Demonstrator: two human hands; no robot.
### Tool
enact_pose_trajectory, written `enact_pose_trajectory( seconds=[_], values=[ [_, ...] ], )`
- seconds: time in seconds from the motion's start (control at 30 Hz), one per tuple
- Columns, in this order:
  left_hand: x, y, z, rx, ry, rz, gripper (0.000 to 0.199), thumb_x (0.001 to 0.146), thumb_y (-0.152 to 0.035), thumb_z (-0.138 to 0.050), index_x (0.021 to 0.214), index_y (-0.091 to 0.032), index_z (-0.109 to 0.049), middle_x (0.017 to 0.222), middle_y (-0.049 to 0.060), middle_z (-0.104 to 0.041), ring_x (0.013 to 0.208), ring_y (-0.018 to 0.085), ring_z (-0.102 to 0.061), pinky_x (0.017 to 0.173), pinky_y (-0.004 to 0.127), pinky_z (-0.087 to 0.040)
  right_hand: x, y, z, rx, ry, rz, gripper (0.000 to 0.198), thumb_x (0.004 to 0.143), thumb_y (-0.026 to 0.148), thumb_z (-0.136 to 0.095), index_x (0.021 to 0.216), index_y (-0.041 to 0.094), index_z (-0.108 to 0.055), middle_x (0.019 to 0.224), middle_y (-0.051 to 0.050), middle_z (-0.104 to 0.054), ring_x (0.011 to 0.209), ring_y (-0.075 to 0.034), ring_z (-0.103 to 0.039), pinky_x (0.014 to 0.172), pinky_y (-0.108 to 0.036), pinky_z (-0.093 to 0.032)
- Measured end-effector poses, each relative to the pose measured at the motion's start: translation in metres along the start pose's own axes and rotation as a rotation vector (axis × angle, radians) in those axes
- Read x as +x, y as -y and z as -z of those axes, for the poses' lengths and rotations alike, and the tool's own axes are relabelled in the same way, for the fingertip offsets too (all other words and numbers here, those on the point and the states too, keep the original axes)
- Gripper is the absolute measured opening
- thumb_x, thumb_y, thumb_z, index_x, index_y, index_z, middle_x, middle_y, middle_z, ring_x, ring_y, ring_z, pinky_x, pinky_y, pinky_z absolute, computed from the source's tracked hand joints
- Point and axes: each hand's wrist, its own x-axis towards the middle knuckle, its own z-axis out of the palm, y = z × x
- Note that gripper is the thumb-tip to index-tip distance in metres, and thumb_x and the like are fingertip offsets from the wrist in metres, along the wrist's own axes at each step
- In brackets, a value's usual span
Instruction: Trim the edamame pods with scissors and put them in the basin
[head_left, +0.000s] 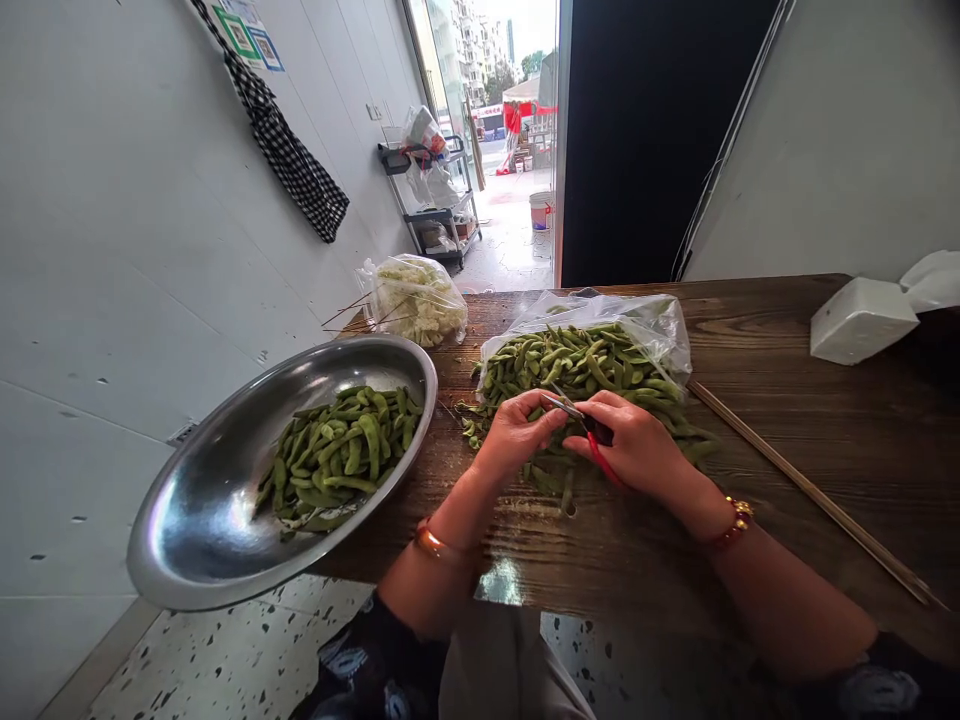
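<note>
Red-handled scissors [598, 455] are in my right hand [637, 445], its fingers closed round the handles. Their metal blades point left, reaching the fingertips of my left hand [520, 432]. That hand is pinched closed, and whatever it grips is hidden by the fingers and blades. Both hands are above the near edge of a heap of green edamame pods [577, 358], which spills from a clear plastic bag [664, 325]. More edamame pods [349, 450] lie in a wide steel basin [202, 490] to the left of my hands.
On the wooden table [757, 340], a bundle of thin sticks [810, 490] lies at the right. A bag of pale vegetable pieces [420, 300] sits behind the basin. A white tissue box [862, 320] stands at the far right. Beyond the table is a shelved cart [431, 195] near the doorway.
</note>
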Motion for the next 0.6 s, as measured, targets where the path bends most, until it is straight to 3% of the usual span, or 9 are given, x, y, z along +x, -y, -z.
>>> enact_pose_trajectory(
  seconds=[0.37, 0.6],
  values=[
    [-0.0029, 0.0022, -0.0074, 0.120, -0.011, -0.004, 0.028, 0.075, -0.038, -0.069, 0.087, -0.013, -0.068, 0.063, -0.002, -0.055, 0.046, 0.005, -0.041, 0.043, 0.019, -0.032, -0.0013, 0.0030, -0.0014, 0.007, 0.000, 0.000, 0.038, 0.080, 0.045, -0.066, 0.109, 0.021, -0.062, 0.101, -0.006, -0.062, 0.085, -0.020, -0.062, 0.074, -0.032, -0.049],
    [-0.0018, 0.0042, -0.0067, 0.127, -0.008, -0.022, 0.029, 0.075, -0.038, -0.069, 0.085, -0.011, -0.070, 0.070, 0.001, -0.062, 0.053, 0.006, -0.046, 0.049, 0.019, -0.036, -0.0014, -0.0014, -0.0032, 0.014, 0.019, 0.014, 0.028, 0.083, 0.041, -0.063, 0.100, 0.019, -0.064, 0.095, -0.006, -0.061, 0.081, -0.019, -0.060, 0.073, -0.030, -0.049]
  ],
)
